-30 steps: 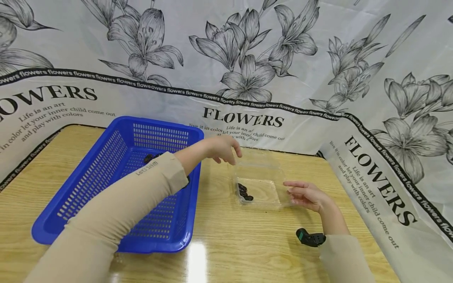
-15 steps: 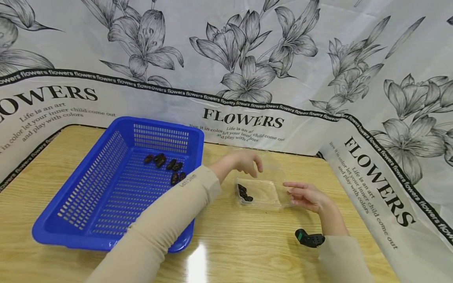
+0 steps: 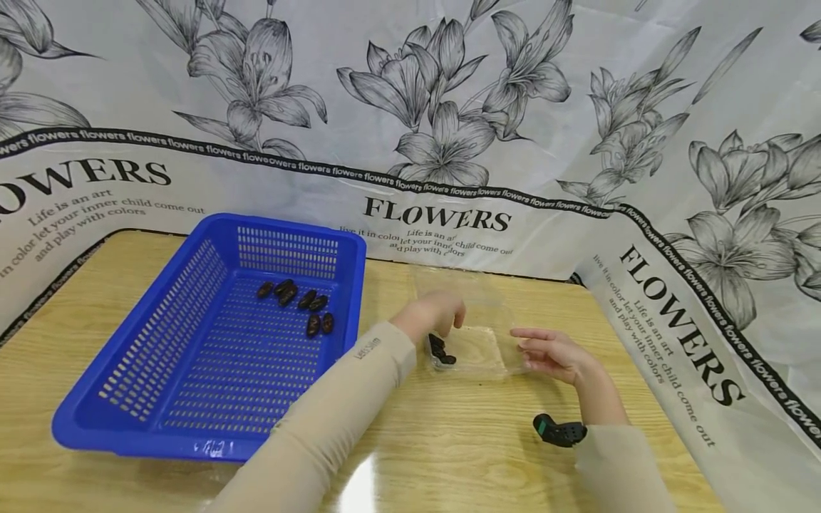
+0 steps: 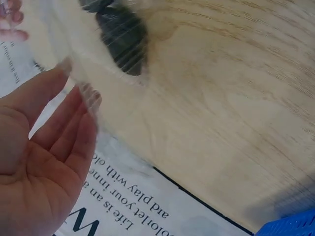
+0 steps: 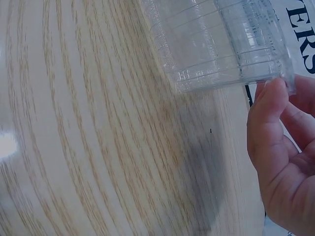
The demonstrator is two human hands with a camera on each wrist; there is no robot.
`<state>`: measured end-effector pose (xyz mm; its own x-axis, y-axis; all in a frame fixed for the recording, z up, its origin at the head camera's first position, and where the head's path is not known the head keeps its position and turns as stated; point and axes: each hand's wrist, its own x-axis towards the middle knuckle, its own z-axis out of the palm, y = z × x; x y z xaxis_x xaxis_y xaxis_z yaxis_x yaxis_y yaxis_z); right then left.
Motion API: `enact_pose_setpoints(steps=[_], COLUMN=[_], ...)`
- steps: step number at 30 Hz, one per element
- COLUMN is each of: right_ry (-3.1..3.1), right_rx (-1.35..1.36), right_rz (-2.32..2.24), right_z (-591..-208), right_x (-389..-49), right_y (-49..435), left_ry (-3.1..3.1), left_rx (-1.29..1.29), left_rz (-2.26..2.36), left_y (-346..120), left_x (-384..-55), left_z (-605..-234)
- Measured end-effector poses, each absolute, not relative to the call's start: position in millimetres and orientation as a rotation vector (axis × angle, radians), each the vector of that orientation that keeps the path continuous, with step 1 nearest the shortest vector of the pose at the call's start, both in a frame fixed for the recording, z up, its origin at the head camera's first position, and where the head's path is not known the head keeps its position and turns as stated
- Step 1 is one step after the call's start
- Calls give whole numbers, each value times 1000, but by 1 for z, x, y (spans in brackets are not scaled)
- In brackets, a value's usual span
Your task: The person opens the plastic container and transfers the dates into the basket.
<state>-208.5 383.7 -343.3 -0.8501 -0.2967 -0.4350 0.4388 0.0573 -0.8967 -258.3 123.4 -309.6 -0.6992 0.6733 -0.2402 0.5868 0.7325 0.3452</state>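
A clear plastic box (image 3: 477, 355) with a hinged lid (image 3: 494, 288) folded back stands on the table, several dark dates (image 3: 439, 350) along its left side. My left hand (image 3: 432, 313) is over the box's back left. In the left wrist view its thumb and bent fingers (image 4: 64, 137) are apart at the plastic edge, with no date between them; a date (image 4: 123, 42) shows through the plastic. My right hand (image 3: 554, 356) is at the box's right side. In the right wrist view its thumb (image 5: 270, 105) and fingers pinch the clear rim.
A big blue plastic basket (image 3: 67, 420) stands on the left, with several dates (image 3: 286, 293) towards its back right. A black strap device (image 3: 559, 431) is at the right wrist. A flower-printed sheet (image 3: 442, 142) walls off the back and sides of the wooden table (image 3: 449, 442).
My left hand has moved right from beside the basket and come down over the box, uncovering the dates in the basket. The right hand has stayed at the box's side.
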Motion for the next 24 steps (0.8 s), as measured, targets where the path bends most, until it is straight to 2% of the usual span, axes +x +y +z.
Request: enact_pose_setpoints(steps=[5, 11, 24], right_ry=[1838, 1836, 1813], right_rx=[148, 139, 123], right_rz=[-1834, -1840, -1856], right_z=[-344, -344, -342], right_x=[-208, -208, -207], right_y=[384, 383, 384], left_ry=[2723, 2779, 2739], left_rx=[1014, 929, 903], left_rz=[100, -160, -203], left_y=[130, 140, 143], left_x=[-255, -252, -249], left_z=[-322, -333, -339])
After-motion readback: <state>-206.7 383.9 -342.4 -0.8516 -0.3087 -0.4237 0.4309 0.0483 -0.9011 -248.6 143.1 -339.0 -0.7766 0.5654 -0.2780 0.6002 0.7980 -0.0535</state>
